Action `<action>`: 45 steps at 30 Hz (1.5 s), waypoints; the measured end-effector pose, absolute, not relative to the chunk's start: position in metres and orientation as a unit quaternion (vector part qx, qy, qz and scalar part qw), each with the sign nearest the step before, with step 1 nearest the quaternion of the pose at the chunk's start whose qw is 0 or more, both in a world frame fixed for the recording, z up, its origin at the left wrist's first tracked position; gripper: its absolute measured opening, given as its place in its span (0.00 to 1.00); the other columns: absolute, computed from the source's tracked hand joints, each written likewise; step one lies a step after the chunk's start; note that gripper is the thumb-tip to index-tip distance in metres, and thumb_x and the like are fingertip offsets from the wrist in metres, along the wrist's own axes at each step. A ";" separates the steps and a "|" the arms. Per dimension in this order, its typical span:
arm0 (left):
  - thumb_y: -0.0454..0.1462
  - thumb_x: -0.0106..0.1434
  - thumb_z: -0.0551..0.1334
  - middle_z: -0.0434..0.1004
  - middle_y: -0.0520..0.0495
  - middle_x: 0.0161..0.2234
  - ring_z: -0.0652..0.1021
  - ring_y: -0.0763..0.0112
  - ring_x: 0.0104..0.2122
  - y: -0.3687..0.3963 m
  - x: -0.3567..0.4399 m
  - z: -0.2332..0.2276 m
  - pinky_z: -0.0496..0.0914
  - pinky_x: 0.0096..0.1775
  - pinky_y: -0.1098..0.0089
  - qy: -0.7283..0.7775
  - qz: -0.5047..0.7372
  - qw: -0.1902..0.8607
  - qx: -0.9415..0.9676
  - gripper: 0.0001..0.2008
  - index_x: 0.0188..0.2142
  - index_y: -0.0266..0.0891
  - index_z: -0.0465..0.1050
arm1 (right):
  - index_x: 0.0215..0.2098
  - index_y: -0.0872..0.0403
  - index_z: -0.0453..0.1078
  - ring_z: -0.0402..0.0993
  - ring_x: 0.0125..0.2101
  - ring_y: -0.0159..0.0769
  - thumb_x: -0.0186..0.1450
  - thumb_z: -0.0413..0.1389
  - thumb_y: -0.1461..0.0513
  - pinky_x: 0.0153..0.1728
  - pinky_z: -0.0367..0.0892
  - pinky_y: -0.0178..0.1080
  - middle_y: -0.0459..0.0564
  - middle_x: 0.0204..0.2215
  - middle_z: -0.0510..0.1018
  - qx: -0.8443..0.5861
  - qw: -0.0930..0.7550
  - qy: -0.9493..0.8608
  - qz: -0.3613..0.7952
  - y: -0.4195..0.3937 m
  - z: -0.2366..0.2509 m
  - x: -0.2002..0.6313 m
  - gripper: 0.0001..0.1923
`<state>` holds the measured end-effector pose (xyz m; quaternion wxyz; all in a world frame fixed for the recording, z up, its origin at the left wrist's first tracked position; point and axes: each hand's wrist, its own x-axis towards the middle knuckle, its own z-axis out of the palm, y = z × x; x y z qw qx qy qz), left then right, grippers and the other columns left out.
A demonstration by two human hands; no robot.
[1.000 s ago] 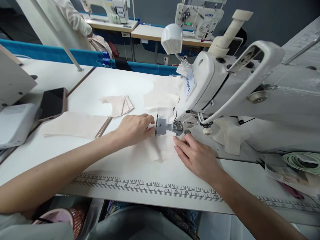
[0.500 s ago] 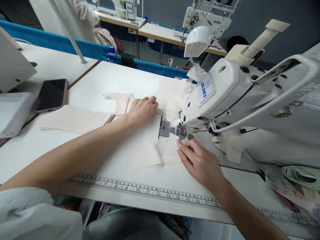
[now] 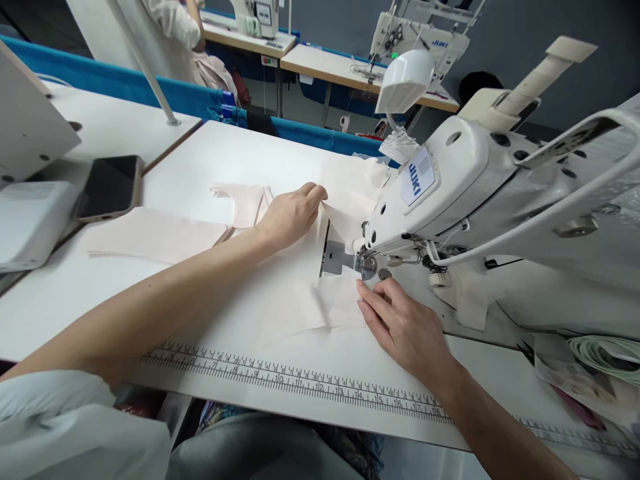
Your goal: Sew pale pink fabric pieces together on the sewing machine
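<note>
A white sewing machine [image 3: 465, 193] stands on the white table [image 3: 240, 153] at the right. A cream fabric piece [image 3: 310, 303] lies flat in front of its presser foot [image 3: 367, 263]. My right hand [image 3: 403, 323] rests flat on that piece's right edge, just below the foot. My left hand [image 3: 293, 213] reaches behind the needle plate and pinches the edge of sewn cream fabric [image 3: 350, 193] piled to the left of the machine head.
More cream cut pieces lie at the left [image 3: 150, 233] and mid-table [image 3: 245, 200]. A phone [image 3: 110, 187] lies at far left beside a white box [image 3: 30, 223]. A printed ruler [image 3: 300, 383] runs along the front edge. Another person [image 3: 175, 27] sits at the back.
My left hand has gone from beside the presser foot up and back to the fabric pile behind it and closed on its edge. My right hand has stayed on the front piece.
</note>
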<state>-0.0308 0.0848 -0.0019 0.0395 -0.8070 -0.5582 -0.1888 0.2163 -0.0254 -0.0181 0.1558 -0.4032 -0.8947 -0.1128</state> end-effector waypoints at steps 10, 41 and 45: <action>0.27 0.66 0.46 0.68 0.40 0.57 0.76 0.63 0.48 0.086 -0.031 -0.003 0.70 0.41 0.68 -0.520 -0.208 0.038 -0.827 0.22 0.57 0.35 0.63 | 0.51 0.57 0.74 0.64 0.21 0.23 0.72 0.48 0.60 0.20 0.56 0.30 0.47 0.30 0.73 -0.400 0.159 -0.894 -0.122 -0.025 -0.019 0.216 0.16; 0.30 0.68 0.48 0.71 0.40 0.54 0.76 0.63 0.50 0.100 -0.042 -0.021 0.73 0.46 0.67 -0.487 -0.332 0.014 -0.808 0.17 0.49 0.35 0.72 | 0.49 0.58 0.75 0.62 0.21 0.23 0.71 0.50 0.61 0.21 0.57 0.30 0.46 0.29 0.71 -0.389 0.184 -0.894 -0.129 -0.023 -0.021 0.216 0.15; 0.30 0.67 0.48 0.72 0.40 0.53 0.77 0.63 0.49 0.099 -0.042 -0.022 0.73 0.44 0.68 -0.482 -0.324 0.027 -0.814 0.18 0.49 0.34 0.73 | 0.49 0.58 0.75 0.62 0.21 0.23 0.71 0.50 0.61 0.20 0.56 0.30 0.46 0.29 0.72 -0.386 0.182 -0.895 -0.129 -0.023 -0.020 0.216 0.15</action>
